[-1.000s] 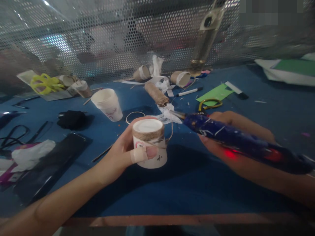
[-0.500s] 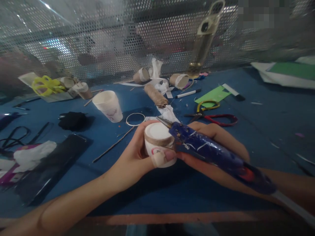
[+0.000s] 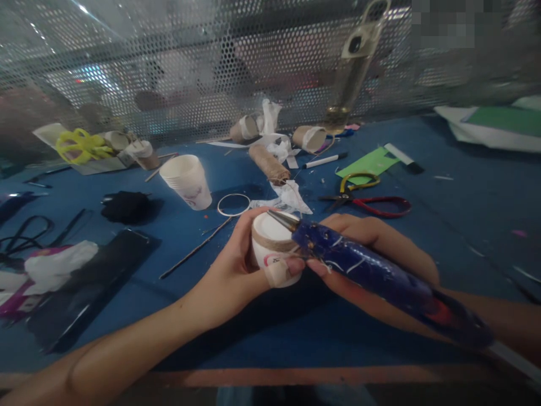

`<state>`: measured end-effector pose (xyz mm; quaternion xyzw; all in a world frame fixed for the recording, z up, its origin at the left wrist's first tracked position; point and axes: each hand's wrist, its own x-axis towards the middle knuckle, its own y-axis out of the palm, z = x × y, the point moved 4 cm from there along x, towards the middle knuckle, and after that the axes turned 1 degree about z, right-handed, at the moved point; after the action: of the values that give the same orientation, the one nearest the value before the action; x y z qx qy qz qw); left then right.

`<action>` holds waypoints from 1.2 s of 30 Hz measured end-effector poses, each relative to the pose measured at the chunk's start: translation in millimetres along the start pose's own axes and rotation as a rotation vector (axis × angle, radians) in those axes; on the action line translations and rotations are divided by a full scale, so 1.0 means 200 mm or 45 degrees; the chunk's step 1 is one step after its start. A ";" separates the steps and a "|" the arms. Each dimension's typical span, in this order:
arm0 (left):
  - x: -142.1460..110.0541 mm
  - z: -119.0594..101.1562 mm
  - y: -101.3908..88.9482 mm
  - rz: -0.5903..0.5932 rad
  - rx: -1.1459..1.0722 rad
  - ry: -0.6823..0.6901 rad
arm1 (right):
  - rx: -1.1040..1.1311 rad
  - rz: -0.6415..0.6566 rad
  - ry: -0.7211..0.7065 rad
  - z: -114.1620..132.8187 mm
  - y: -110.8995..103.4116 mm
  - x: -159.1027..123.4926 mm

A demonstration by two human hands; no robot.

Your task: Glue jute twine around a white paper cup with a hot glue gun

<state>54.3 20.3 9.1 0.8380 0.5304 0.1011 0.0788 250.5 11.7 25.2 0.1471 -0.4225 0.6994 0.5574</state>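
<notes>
My left hand (image 3: 236,270) is closed around an upturned white paper cup (image 3: 274,228), thumb across its front. Brown twine (image 3: 273,242) is wound in a band near the cup's closed end, which faces up. In my right hand (image 3: 376,248) is a dark blue glue gun (image 3: 359,256), slanting down to the right across the fingers. Its metal nozzle lies over the cup's white base at the far edge; whether it touches is unclear. The right fingertips are close to the cup's right side. Beyond the cup lies a roll of twine (image 3: 269,163) beside crumpled white paper (image 3: 291,197).
A stack of paper cups (image 3: 186,180) and a white ring (image 3: 234,204) stand left of centre. Scissors (image 3: 359,194), green paper (image 3: 367,166) and a marker (image 3: 324,160) lie to the right. Yellow scissors (image 3: 80,148) rest in a box, near a black pouch (image 3: 88,287). Perforated metal (image 3: 190,73) rises behind.
The glue gun and my right hand have shifted slightly right and down, bringing the nozzle lower over the cup's base. The cup has moved a little to the right in my left hand.
</notes>
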 end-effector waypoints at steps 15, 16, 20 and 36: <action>0.01 -0.02 -0.02 -0.049 0.103 -0.038 | -0.148 -0.054 0.032 0.00 -0.01 -0.01; 0.01 -0.02 -0.02 -0.053 0.114 -0.035 | -0.174 -0.074 0.044 0.01 -0.01 -0.01; 0.02 -0.02 -0.02 -0.064 0.152 -0.050 | -0.219 -0.125 0.076 0.03 -0.01 -0.01; 0.02 -0.01 -0.04 -0.040 0.133 -0.040 | -0.370 0.108 0.211 -0.05 -0.07 0.04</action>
<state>48.2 27.2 8.4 0.8341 0.5466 0.0590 0.0448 264.1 24.4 30.1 -0.0110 -0.4775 0.6636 0.5758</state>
